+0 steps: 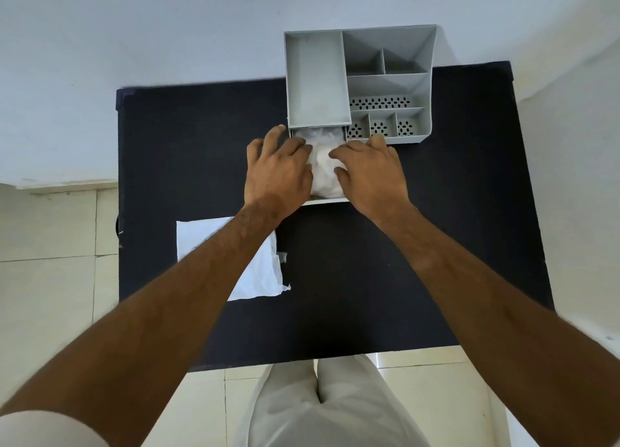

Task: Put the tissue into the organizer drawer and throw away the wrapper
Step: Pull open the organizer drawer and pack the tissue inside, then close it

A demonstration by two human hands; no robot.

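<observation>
soft white tissue wad (322, 174) sits in the pulled-out drawer (323, 201) of the grey plastic organizer (355, 84), long axis near-to-far. left hand (276, 168) and right hand (370, 169) flank it, fingers spread flat, pressing, gripping nothing. flat white wrapper (258, 272) lies near-left on the dark surface (369, 279), closer to the left hand.

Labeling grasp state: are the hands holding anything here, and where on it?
Both hands, left hand and right hand, press on the tissue from its two sides inside the open drawer. Whether fingers actually grip it cannot be told.
</observation>
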